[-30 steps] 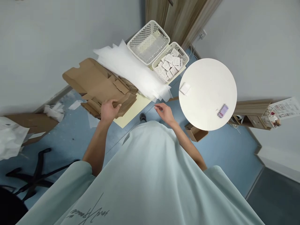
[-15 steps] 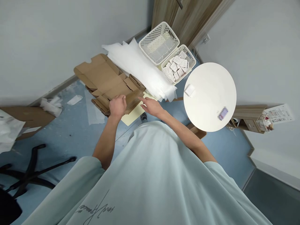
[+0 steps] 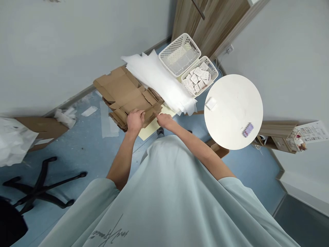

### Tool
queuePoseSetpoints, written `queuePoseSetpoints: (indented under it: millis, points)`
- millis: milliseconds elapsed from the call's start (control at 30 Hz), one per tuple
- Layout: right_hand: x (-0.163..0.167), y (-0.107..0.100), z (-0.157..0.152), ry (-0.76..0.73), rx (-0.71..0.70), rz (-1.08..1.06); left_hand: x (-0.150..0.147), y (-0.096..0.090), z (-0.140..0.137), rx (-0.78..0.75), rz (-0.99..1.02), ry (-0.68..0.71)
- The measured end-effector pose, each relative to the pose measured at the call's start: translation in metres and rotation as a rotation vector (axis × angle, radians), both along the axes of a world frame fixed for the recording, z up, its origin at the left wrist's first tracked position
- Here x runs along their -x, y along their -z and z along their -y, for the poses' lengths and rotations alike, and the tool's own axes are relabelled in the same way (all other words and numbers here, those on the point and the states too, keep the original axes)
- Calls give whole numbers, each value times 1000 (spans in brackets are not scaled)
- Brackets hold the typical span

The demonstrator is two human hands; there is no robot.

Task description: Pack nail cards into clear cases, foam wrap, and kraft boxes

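A brown cardboard box (image 3: 123, 87), partly folded with its flaps spread, lies on top of a stack of similar flat cardboard. My left hand (image 3: 135, 121) is closed on the near edge of this cardboard, knuckles up. At the near right corner my right hand (image 3: 165, 120) has its fingers curled in against the cardboard edge; its fingertips are partly hidden. Beside the stack, a pile of white foam sheets (image 3: 159, 77) stretches off to the right. Below the cardboard, part of a pale yellow surface (image 3: 149, 132) shows.
Two white baskets stand at the back: one upper basket (image 3: 177, 56) and a basket with several small white packets (image 3: 214, 70). A round white table (image 3: 231, 109) carries a small white box (image 3: 211, 103). Chair legs (image 3: 42, 187) and a carton (image 3: 48, 128) are at left.
My right hand's extended fingers have curled in at the cardboard's corner. My left hand stays on the near edge. The whole view has shifted, so things appear lower and further right.
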State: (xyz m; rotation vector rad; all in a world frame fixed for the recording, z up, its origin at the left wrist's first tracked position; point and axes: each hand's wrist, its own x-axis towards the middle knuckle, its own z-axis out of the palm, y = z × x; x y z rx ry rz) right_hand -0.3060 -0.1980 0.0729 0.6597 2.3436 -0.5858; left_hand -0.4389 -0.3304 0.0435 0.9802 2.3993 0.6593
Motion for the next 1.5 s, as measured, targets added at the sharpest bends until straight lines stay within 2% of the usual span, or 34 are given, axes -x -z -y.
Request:
queuePoseSetpoints:
  millis: [167,333,433,500,567,667,767,833,900,1000,1233,1367,1500]
  points:
    - [2,5,-2,101,63,-19,4,-31,14,-177,-7,-82]
    - [-1,-6,-4,110,93,-75,18,-78,27,-394,-141,-100]
    - [-16,-30,-15,134,109,-216,20,-107,25,-453,-219,-82]
    - [-33,-54,-31,222,121,-374,16,-124,16,-475,-233,-51]
    - [-57,-81,-53,352,98,-578,8,-134,1,-523,-259,17]
    - [-99,-123,-89,532,5,-862,-11,-141,-32,-654,-347,169]
    - [-143,-158,-115,653,-81,-1079,-36,-140,-70,-756,-401,376]
    - [-173,-173,-128,691,-115,-1138,-57,-138,-96,-759,-381,528]
    - [-204,-180,-138,732,-147,-1161,-81,-134,-123,-745,-350,646]
    - [-255,-178,-157,820,-177,-1155,-125,-124,-166,-742,-319,774]
    - [-393,-145,-200,1049,-211,-983,-245,-86,-257,-778,-229,1036]
    - [-462,-111,-213,1182,-211,-834,-312,-59,-298,-780,-183,1191]
    - [-516,-71,-222,1295,-193,-720,-367,-27,-325,-687,-130,1304]
